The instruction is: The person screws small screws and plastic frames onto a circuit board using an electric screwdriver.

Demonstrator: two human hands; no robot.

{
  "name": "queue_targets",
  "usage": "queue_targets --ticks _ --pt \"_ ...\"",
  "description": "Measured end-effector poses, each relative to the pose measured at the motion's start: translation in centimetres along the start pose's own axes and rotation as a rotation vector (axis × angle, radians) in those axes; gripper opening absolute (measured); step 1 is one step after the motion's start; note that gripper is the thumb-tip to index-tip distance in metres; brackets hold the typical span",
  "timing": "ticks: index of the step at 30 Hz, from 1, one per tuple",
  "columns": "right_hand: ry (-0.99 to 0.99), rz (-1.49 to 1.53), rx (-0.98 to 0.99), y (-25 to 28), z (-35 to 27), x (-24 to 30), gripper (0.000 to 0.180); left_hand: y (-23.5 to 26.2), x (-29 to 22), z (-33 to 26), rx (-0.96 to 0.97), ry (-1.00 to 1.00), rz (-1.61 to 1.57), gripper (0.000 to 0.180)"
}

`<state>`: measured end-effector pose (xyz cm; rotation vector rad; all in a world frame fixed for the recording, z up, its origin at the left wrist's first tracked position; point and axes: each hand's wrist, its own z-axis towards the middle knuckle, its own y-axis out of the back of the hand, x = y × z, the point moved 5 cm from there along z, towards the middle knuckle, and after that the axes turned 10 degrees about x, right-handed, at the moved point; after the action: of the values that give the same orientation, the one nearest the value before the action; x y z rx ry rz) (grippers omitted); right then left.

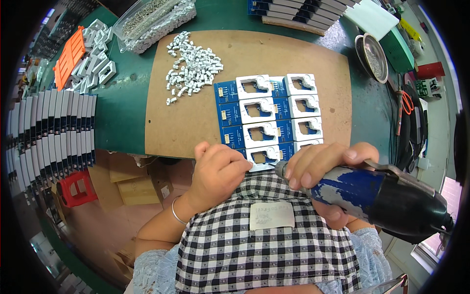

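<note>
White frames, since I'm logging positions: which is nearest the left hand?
The left column's bottom frame: the left hand is at its edge; others lie farther.

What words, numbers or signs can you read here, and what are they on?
No text is clear enough to quote.
Pale patch on the checked apron: faint handwriting, too blurred to read.
Blue circuit boards: tiny pale print, too small to read.
Power tool in the right hand: no readable words on its scuffed blue body.
</note>
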<state>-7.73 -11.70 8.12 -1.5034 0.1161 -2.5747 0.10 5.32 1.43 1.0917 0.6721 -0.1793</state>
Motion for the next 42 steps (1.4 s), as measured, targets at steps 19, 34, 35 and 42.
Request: queue_targets --ticks 19,34,35,42 --pt "0.125 0.029 0.073 -0.9 1.4 -0.1 0.061 -0.1 0.8 1.2 0.074 -0.231 -0.136 0.014" --pt "0.124 0.071 0.105 -1.7 1.8 -0.9 0.063 -0.3 0.7 1.1 -0.013 -0.273 -0.177 0.021" --pt "0.121 0.068 0.106 -1.8 1.8 -1.0 0.063 -0.2 0.7 1.2 -0.013 -0.278 -0.171 0.022" --pt "0.115 0.043 0.087 -2.2 1.9 -0.8 0.062 -0.1 0.5 1.5 0.001 -0.289 -0.151 0.026"
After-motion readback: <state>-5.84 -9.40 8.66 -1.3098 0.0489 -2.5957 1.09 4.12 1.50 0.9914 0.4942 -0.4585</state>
